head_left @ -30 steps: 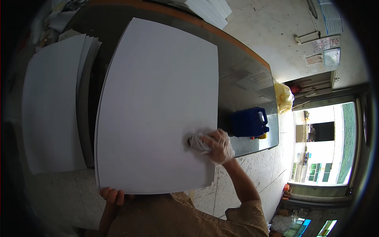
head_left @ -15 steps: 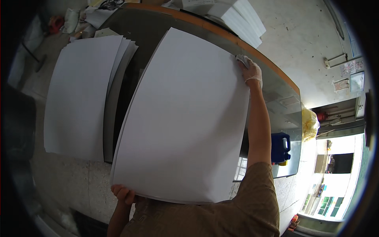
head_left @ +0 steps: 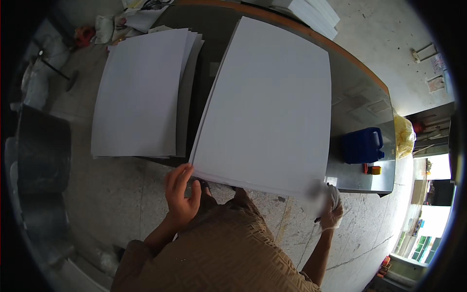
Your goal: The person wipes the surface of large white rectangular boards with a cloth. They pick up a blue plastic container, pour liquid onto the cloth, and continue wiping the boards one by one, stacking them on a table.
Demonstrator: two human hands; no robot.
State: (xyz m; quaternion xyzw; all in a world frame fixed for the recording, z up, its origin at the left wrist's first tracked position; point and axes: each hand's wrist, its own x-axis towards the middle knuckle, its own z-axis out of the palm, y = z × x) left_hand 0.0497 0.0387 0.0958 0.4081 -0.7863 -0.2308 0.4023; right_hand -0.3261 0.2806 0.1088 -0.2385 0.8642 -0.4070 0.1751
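Observation:
A stack of large white sheets (head_left: 272, 107) lies on the dark glossy table (head_left: 357, 102), its near edge overhanging the table's front. At that stack's near left corner is my left hand (head_left: 181, 195), thumb spread from the fingers, fingertips at the edge of the sheets. It grips nothing that I can see. My right hand (head_left: 332, 211) is at the near right corner. Something thin and whitish, a glove or a wrap, covers much of it, and its fingers are hidden. A grey smudge blurs the sheet corner beside it.
Left on the table lies another stack of white sheets (head_left: 138, 97), edges uneven. A blue jerrycan (head_left: 362, 146) stands at the right, a small yellow item (head_left: 374, 170) near it. White blocks or stacked sheets (head_left: 316, 17) lie beyond the far edge. A black bin-like object (head_left: 44, 151) is at left.
My right hand has come from the far right corner down to the near right one. My left fingers have loosened at the near left corner. The view has shifted, showing more floor.

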